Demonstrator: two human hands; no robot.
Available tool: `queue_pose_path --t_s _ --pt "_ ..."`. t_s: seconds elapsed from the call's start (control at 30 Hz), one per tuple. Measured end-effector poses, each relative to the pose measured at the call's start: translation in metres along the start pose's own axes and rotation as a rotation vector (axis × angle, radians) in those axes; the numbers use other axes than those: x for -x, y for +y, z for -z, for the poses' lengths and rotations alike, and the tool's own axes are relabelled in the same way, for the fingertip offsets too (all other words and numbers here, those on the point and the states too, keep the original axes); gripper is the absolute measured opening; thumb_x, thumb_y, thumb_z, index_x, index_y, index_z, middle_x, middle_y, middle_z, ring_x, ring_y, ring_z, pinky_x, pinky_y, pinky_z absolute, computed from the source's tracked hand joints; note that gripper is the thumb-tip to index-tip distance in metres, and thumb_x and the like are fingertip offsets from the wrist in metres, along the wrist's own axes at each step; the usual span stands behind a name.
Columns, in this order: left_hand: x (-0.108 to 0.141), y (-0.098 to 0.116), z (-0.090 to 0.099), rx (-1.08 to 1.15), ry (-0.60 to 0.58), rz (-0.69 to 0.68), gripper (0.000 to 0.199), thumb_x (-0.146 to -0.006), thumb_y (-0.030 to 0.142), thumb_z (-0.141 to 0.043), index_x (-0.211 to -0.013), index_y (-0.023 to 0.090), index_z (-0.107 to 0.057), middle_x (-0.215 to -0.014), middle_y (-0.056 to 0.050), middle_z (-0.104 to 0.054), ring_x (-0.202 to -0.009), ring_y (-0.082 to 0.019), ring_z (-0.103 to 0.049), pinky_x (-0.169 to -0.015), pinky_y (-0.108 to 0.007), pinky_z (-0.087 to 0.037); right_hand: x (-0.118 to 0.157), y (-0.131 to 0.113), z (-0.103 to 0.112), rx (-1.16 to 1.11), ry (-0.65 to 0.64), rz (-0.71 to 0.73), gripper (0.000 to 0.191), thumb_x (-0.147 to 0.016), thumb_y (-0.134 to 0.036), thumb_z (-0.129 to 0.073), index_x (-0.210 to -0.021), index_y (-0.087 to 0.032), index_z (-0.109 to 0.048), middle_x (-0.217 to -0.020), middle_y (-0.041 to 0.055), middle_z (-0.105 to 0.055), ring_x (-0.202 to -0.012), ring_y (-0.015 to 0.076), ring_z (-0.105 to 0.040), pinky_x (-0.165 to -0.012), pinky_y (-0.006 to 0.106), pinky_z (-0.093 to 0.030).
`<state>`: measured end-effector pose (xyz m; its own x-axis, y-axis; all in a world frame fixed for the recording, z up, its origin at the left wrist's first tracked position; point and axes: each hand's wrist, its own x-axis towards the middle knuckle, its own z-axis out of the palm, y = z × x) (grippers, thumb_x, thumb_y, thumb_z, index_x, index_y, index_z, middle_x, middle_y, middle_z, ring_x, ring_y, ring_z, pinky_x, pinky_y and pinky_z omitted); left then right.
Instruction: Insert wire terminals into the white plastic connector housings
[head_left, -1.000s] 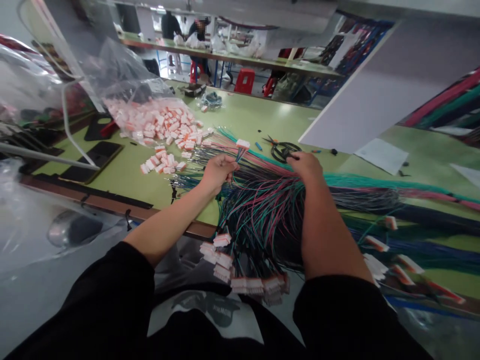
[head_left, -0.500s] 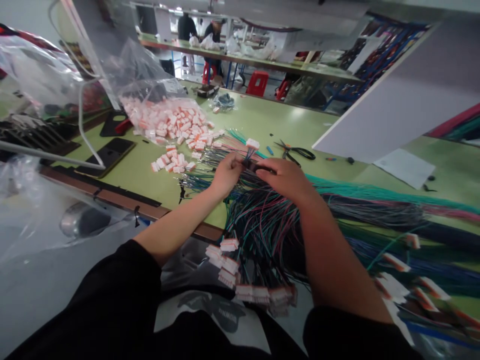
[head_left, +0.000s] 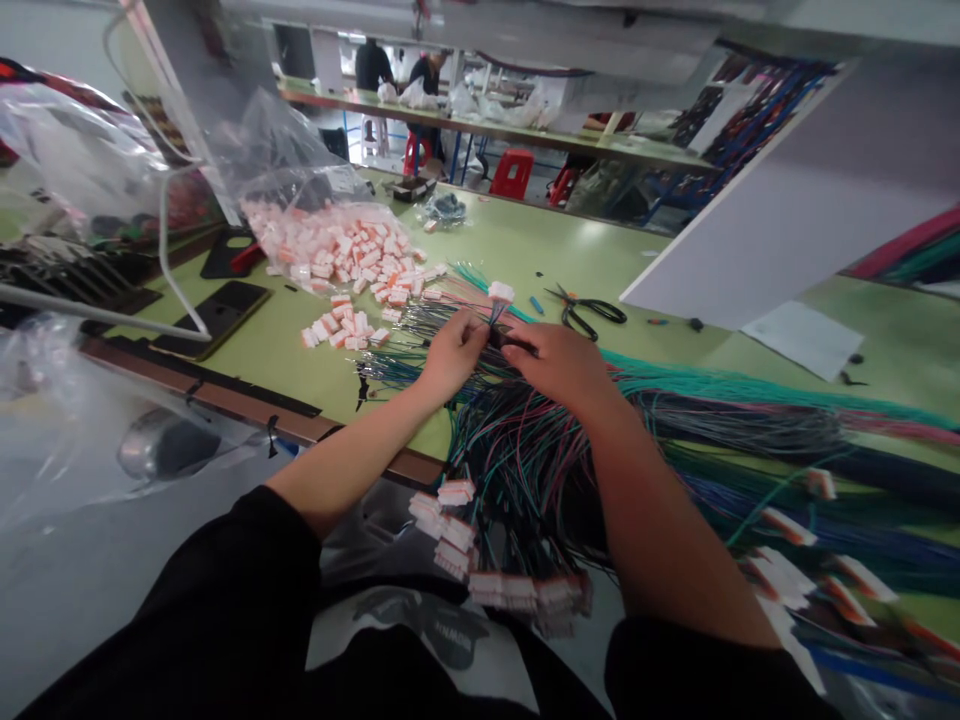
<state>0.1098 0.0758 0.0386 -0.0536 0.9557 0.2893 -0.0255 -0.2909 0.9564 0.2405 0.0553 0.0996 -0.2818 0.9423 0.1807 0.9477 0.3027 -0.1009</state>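
Across the middle of a pale green counter (head_left: 555, 240) with a brown edge, a person's two bare hands meet over a dense spread of teal, pink and black wires (head_left: 517, 430). On the person's black shirt (head_left: 217, 560) is a pale printed panel (head_left: 360, 635); letters close to "OWN" can be read there, the rest blurred.

One white, block-shaped plastic connector (head_left: 501, 292) stands just beyond the left hand (head_left: 455, 352). Its long axis runs sideways, dipping slightly to the right, and its wired side faces down toward the fingertips. The left grip is closed, pinching the short thin strands (head_left: 497, 312) that come out of this connector. The right hand (head_left: 559, 362) has its grip curled nearly closed around one dark piece (head_left: 497, 338), too blurred to identify, right beside the left fingertips.

One pair of black-handled metal snips (head_left: 589, 312) lies beyond the right hand, blades toward the upper left, near one small blue piece (head_left: 536, 305). At the left, one clear plastic bag (head_left: 300, 165) spills white-and-orange connectors (head_left: 375, 258), overlapping too closely to count; a smaller heap (head_left: 345, 325) lies nearer. More wired connectors (head_left: 502, 590) hang in a cluster at the front edge, and at least five others (head_left: 864, 578) lie at the right. One black phone-like slab (head_left: 212, 315) and one white paper sheet (head_left: 802, 338) rest on the counter. Two people (head_left: 373, 65) in dark clothing are in the background.
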Motion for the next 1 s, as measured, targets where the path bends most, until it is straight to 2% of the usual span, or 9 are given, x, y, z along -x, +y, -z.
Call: queue_pose_path --t_s 0.1,0.23,0.33,0.4,0.47,0.6,0.7,0.83,1.0 --pt "-0.001 0.001 0.000 0.055 0.007 0.000 0.024 -0.080 0.006 -0.051 -0.060 0.018 -0.047 -0.055 0.005 -0.044 -0.055 -0.009 -0.040 -0.059 -0.025 -0.033 0.000 0.001 -0.001 -0.032 -0.010 -0.015 0.027 -0.084 -0.035 -0.048 -0.091 -0.022 -0.070 -0.098 0.0083 -0.071 -0.092 0.0265 -0.063 -0.068 0.034 -0.042" --pt "0.000 0.008 0.000 0.178 -0.012 0.024 0.026 -0.078 0.001 -0.047 -0.057 0.017 -0.046 -0.052 0.006 -0.044 -0.051 -0.007 -0.038 -0.057 -0.022 -0.034 -0.007 0.008 -0.011 -0.142 0.015 -0.023 0.033 -0.083 -0.032 -0.049 -0.112 -0.023 -0.064 -0.110 0.0085 -0.068 -0.096 0.0262 -0.061 -0.074 0.035 -0.043" --pt "0.002 0.014 0.002 0.229 -0.034 0.086 0.028 -0.079 0.001 -0.047 -0.055 0.016 -0.044 -0.050 0.006 -0.043 -0.047 -0.005 -0.035 -0.052 -0.020 -0.030 -0.016 0.013 -0.026 -0.213 0.049 0.065 0.026 -0.082 -0.027 -0.048 -0.101 -0.022 -0.065 -0.101 0.0082 -0.069 -0.092 0.0254 -0.061 -0.073 0.035 -0.043" --pt "0.003 0.016 0.004 0.268 -0.071 0.178 0.027 -0.082 0.005 -0.048 -0.057 0.016 -0.045 -0.049 0.007 -0.044 -0.042 -0.004 -0.030 -0.046 -0.019 -0.024 -0.019 0.013 -0.036 -0.247 0.130 0.129 0.023 -0.082 -0.025 -0.045 -0.091 -0.022 -0.066 -0.095 0.0079 -0.069 -0.091 0.0252 -0.059 -0.077 0.037 -0.043" --pt "0.004 0.016 0.006 0.332 -0.118 0.287 0.025 -0.085 0.009 -0.049 -0.060 0.016 -0.046 -0.050 0.007 -0.047 -0.038 -0.003 -0.027 -0.042 -0.019 -0.020 -0.020 0.012 -0.043 -0.264 0.243 0.161 0.026 -0.084 -0.025 -0.042 -0.091 -0.023 -0.067 -0.094 0.0070 -0.069 -0.094 0.0251 -0.058 -0.084 0.039 -0.041" --pt "0.003 0.016 0.008 0.499 -0.215 0.437 0.026 -0.086 0.015 -0.056 -0.063 0.016 -0.045 -0.050 0.007 -0.048 -0.034 -0.001 -0.027 -0.037 -0.016 -0.019 -0.015 0.006 -0.051 -0.310 0.374 0.151 0.032 -0.089 -0.027 -0.036 -0.089 -0.028 -0.068 -0.092 0.0044 -0.069 -0.097 0.0232 -0.058 -0.094 0.040 -0.038" --pt "0.001 0.017 0.011 0.575 -0.317 0.556 0.028 -0.086 0.015 -0.058 -0.061 0.015 -0.044 -0.049 0.007 -0.047 -0.033 0.001 -0.025 -0.035 -0.013 -0.018 -0.012 0.003 -0.054 -0.470 0.427 0.136 0.030 -0.088 -0.027 -0.039 -0.083 -0.028 -0.068 -0.092 0.0033 -0.069 -0.103 0.0213 -0.058 -0.096 0.039 -0.039" --pt "-0.004 0.018 0.016 0.601 -0.399 0.636 0.028 -0.085 0.011 -0.059 -0.060 0.014 -0.045 -0.046 0.007 -0.046 -0.031 0.001 -0.024 -0.034 -0.013 -0.017 -0.014 0.002 -0.057 -0.826 0.396 0.085 0.019 -0.079 -0.025 -0.051 -0.082 -0.028 -0.069 -0.097 0.0004 -0.068 -0.103 0.0196 -0.059 -0.094 0.039 -0.043" --pt "-0.005 0.017 0.014 0.567 -0.335 0.549 0.024 -0.083 0.006 -0.058 -0.064 0.015 -0.047 -0.046 0.008 -0.044 -0.032 0.001 -0.023 -0.035 -0.014 -0.017 -0.018 0.004 -0.048 -1.272 0.142 0.093 0.022 -0.066 -0.028 -0.063 -0.087 -0.024 -0.069 -0.103 0.0019 -0.069 -0.097 0.0203 -0.061 -0.089 0.039 -0.047"
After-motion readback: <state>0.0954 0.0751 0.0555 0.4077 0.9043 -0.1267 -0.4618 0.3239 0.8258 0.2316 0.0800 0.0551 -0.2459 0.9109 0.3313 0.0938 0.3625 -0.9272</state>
